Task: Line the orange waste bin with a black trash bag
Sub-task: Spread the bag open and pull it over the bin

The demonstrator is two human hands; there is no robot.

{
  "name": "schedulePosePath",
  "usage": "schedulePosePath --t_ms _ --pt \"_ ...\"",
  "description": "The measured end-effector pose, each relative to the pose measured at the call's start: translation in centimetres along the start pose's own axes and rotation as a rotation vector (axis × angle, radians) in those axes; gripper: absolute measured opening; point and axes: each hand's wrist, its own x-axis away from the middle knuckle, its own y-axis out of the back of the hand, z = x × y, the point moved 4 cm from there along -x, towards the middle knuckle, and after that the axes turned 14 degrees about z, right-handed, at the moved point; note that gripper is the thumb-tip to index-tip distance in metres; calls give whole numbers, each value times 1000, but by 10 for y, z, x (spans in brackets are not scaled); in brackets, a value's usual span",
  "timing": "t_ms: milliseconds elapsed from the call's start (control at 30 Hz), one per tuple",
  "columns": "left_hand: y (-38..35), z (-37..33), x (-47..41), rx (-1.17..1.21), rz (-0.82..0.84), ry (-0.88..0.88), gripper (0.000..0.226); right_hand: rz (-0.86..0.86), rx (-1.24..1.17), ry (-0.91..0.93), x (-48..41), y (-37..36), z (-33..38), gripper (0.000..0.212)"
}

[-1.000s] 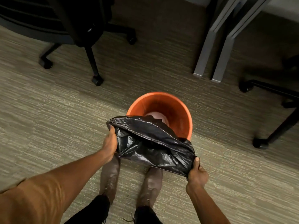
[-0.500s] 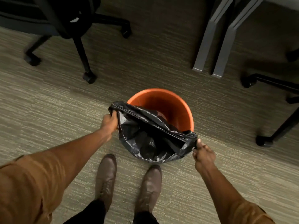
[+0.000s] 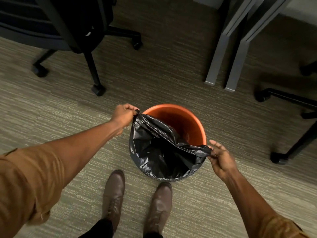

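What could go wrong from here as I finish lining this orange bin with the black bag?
The black bag covers only the near half of the orange bin; the far rim is bare, so that edge could slip inside. The right hand holds the bag by a fingertip grip and may lose it. The left hand pulls the plastic taut, which might tear it or tip the bin.

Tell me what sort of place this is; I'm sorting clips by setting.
Most likely an office. Rolling chairs on castered bases stand on low-pile carpet, and grey metal desk legs rise beside them. An orange waste bin sits on the floor.
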Motion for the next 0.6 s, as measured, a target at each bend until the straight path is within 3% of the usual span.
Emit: schedulePosePath --t_ms 167,333,500,600 --pt "3 5 -3 94 8 31 19 91 200 52 2 1 2 61" --pt "2 4 -5 78 10 -7 15 35 429 148 15 1 9 31" --pt "-1 -6 -1 -33 64 -82 5 -106 493 246 17 -3 15 4" --pt "-5 -17 -2 -67 24 -146 12 -175 463 264 14 -7 18 12"
